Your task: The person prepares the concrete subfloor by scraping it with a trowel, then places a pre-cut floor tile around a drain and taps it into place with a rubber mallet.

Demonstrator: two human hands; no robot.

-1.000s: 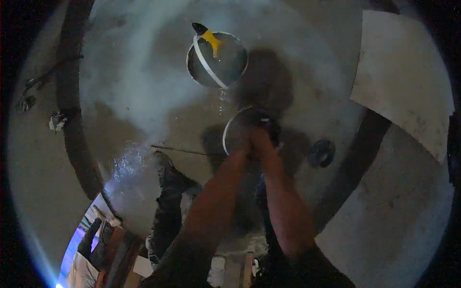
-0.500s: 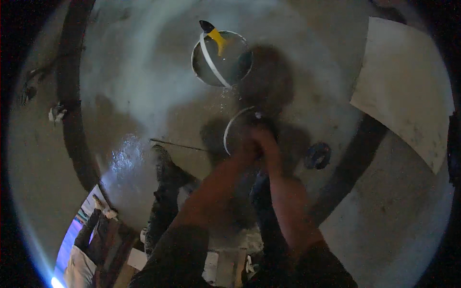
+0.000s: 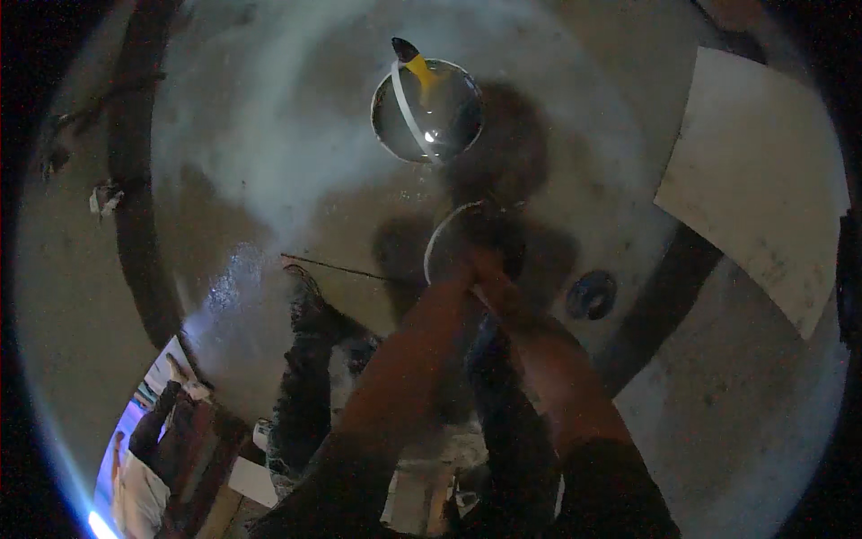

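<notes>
Both my forearms reach down into a dark round bucket (image 3: pixel 435 244) with a pale rim. Close together inside it, my left hand (image 3: pixel 464 262) and my right hand (image 3: pixel 489 266) are in deep shadow. Their fingers are hidden, and so is anything they may hold. Farther away stands a second bucket (image 3: pixel 377 130) holding what looks like water, with a white handle (image 3: pixel 407 112) slanting across its top. A tool with a yellow and black handle (image 3: pixel 420 67) leans in that bucket and sticks out over its far rim.
A dark round disc (image 3: pixel 591 295) lies right of the near bucket; a thin stick (image 3: pixel 337 269) lies left. A large pale sheet (image 3: pixel 750 171) covers floor at the far right. Another person (image 3: pixel 144 481) is at lower left, beside a white board (image 3: pixel 254 481). The floor (image 3: pixel 238 287) has wet, shiny patches.
My forearms have come closer together and my hands sit lower in the near bucket. The far bucket appears slightly farther right, and a bright glint now shows in it.
</notes>
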